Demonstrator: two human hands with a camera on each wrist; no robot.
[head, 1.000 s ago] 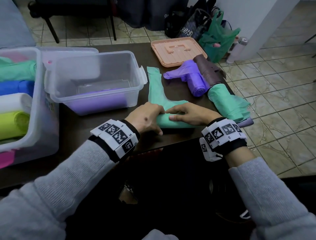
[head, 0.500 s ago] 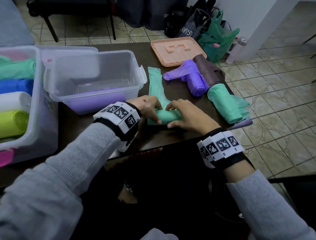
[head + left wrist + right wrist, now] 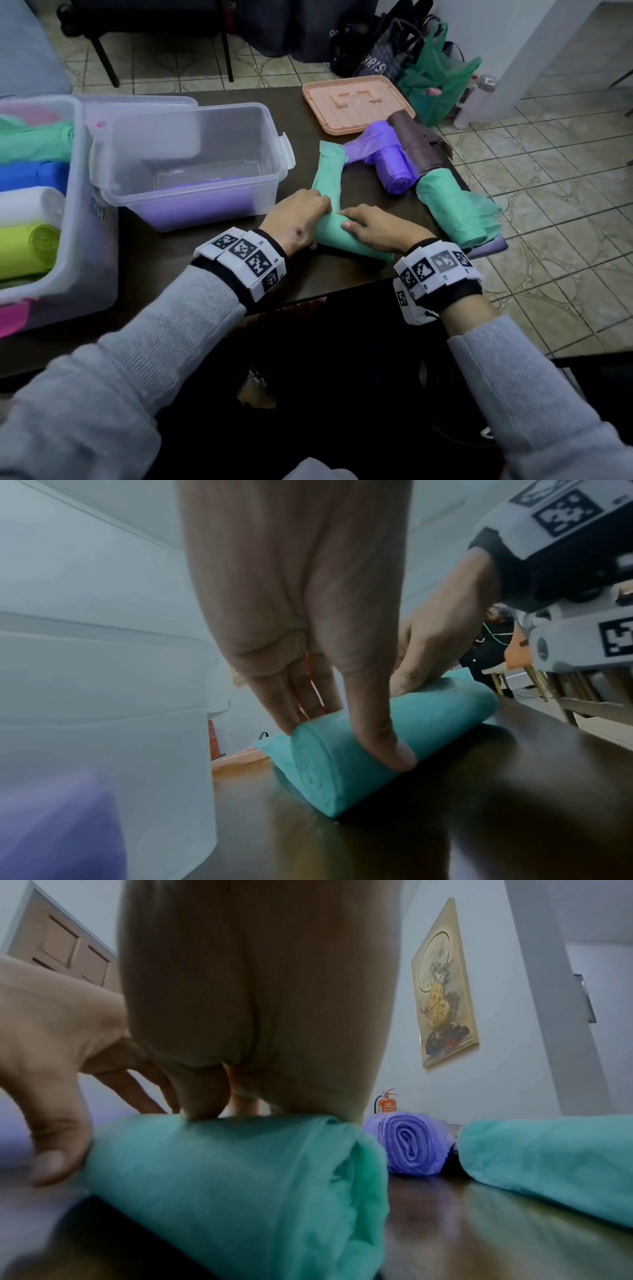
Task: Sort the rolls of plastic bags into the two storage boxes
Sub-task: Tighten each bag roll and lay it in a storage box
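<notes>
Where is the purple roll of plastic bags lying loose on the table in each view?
Head: purple roll of plastic bags, upper right of centre, beside the brown roll.
Left wrist: not in view.
Right wrist: same roll end-on, right of centre.
Shared landmark: the green roll under both hands.

Few words can be read. In the head view a dark patterned bag (image 3: 383,56) on the floor beyond the table (image 3: 329,274) carries pale capitals that read as "HRIS", with the start of the word cut off. On the black bag (image 3: 301,31) beside it stand pale letters, perhaps "or", too small to be sure. The white wristbands (image 3: 245,257) bear black-and-white square code markers with tiny characters beside them, illegible. The red fire extinguisher (image 3: 387,1103) in the right wrist view has a label too blurred to read.
</notes>
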